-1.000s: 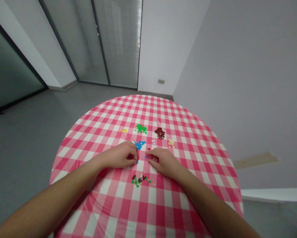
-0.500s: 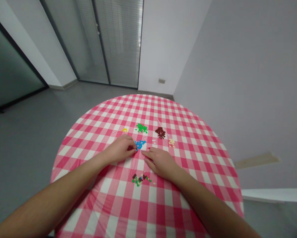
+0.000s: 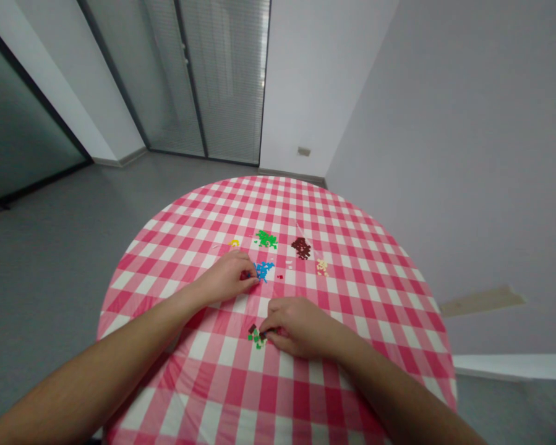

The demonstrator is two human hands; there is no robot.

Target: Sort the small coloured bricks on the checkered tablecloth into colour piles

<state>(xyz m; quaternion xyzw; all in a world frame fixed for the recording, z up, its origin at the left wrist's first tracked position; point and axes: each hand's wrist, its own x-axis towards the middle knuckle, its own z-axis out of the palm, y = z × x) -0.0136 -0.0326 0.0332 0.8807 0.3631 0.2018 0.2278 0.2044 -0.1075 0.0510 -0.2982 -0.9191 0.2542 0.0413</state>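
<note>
My left hand (image 3: 232,276) rests on the table with its fingers curled at the left edge of a pile of small blue pieces (image 3: 264,271). Whatever lies between its fingertips is too small to make out. Nearer to me, my right hand (image 3: 296,326) reaches into a mixed pile of small green, dark brown and pale pieces (image 3: 256,338). Its thumb and index finger come together at the right side of that pile and hide part of it. A few tiny red pieces (image 3: 280,277) lie right of the blue ones.
A round table with a red-and-white checked cloth (image 3: 203,383) carries everything. Farther back are a green pile (image 3: 266,239), a dark brown pile (image 3: 301,248), a cream pile (image 3: 322,267) and a few yellow pieces (image 3: 234,243). Some white bits (image 3: 289,264) lie mid-table.
My right hand has moved from beside the blue pile back toward me, onto the mixed pile. The red pieces are now uncovered. My left hand has stayed almost where it was.
</note>
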